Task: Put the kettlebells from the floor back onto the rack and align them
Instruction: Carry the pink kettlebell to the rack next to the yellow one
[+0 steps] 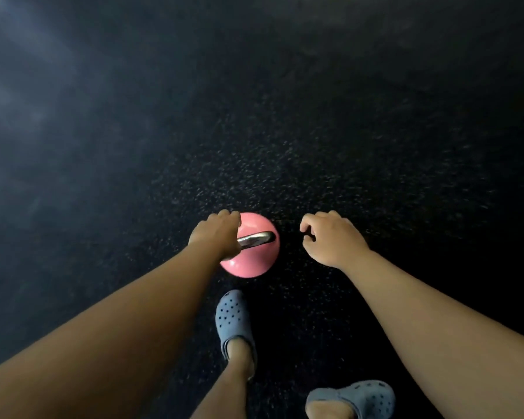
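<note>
A pink kettlebell [250, 258] with a silver metal handle sits low over the dark floor, just ahead of my left foot. My left hand [217, 234] is closed around the left part of that handle. Whether the bell rests on the floor or hangs just above it is unclear. My right hand [330, 237] hovers to the right of the bell, apart from it, with its fingers curled. A small dark shape shows at its fingertips, and against the black floor I cannot make out what it is. No rack is in view.
Black speckled rubber floor [285, 146] fills the view. My feet in blue-grey perforated clogs stand behind the bell, the left foot [233, 322] close to it and the right foot [354, 397] at the bottom edge.
</note>
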